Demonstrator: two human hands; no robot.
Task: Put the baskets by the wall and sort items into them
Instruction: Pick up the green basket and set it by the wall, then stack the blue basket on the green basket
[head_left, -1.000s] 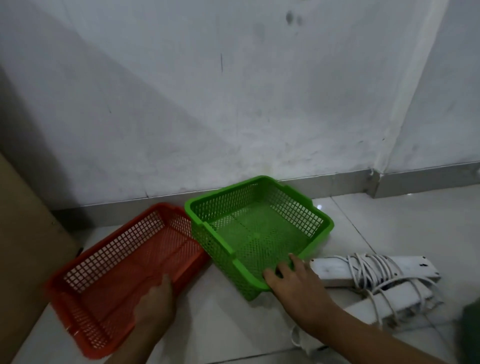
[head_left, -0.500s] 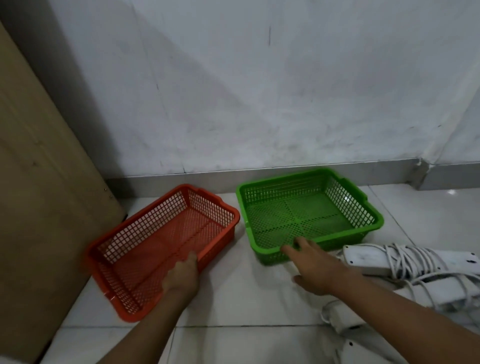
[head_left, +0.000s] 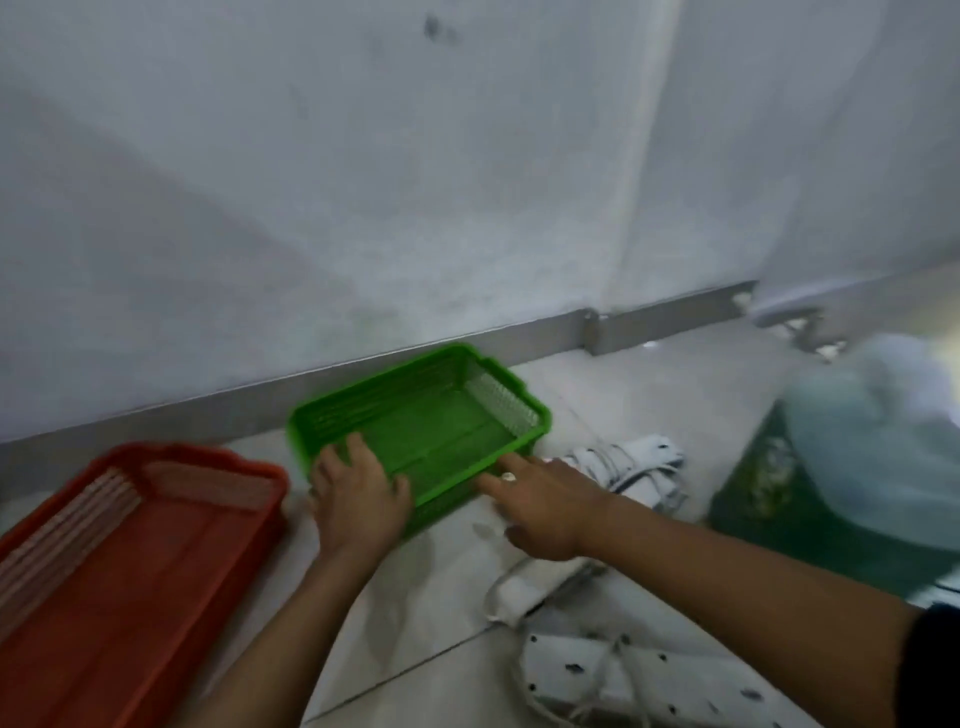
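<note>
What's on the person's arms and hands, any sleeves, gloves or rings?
No gloves. Both forearms are bare. The right hand has a light ring on one finger. A dark sleeve edge shows on the right upper arm. The left hand shows no ring or watch.

I get one view only, head-worn, wide-angle. It looks forward and down at the floor, close in, toward the wall and its skirting. Both forearms enter from the bottom edge; picture blurred
</note>
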